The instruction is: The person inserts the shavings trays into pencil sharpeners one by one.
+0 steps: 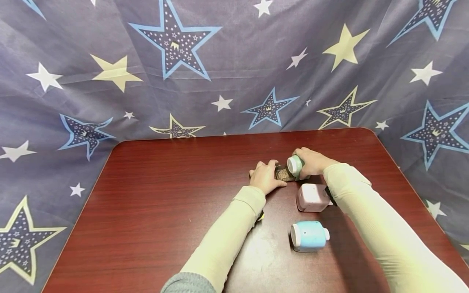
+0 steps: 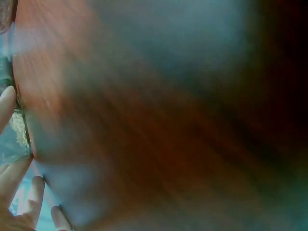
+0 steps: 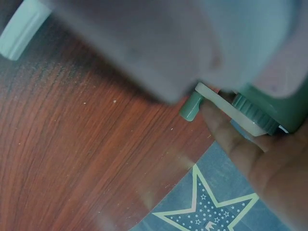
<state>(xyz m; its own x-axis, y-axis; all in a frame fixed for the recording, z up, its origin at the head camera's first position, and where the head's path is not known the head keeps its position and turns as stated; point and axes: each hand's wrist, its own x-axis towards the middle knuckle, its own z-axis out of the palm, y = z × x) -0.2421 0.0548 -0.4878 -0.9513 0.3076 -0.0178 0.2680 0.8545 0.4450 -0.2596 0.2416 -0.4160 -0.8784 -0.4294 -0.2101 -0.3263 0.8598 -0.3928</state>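
Observation:
My right hand (image 1: 313,160) grips a green hand-crank pencil sharpener (image 1: 296,166) with a white round end, tilted near the far right of the table. Its pale crank arm (image 3: 231,111) and green knob show beside my fingers in the right wrist view. To its left, my left hand (image 1: 264,177) holds a clear shavings drawer (image 1: 283,173), thumb on the near side and fingers on the far side. Beige shavings (image 2: 19,127) lie within it. Whether drawer and sharpener touch is hidden.
A pink sharpener (image 1: 312,198) lies just nearer than the green one, under my right wrist. Closer still is a blue sharpener (image 1: 310,236) with white ends. The reddish-brown table (image 1: 165,203) meets a star-patterned cloth (image 1: 220,53) at its far edge.

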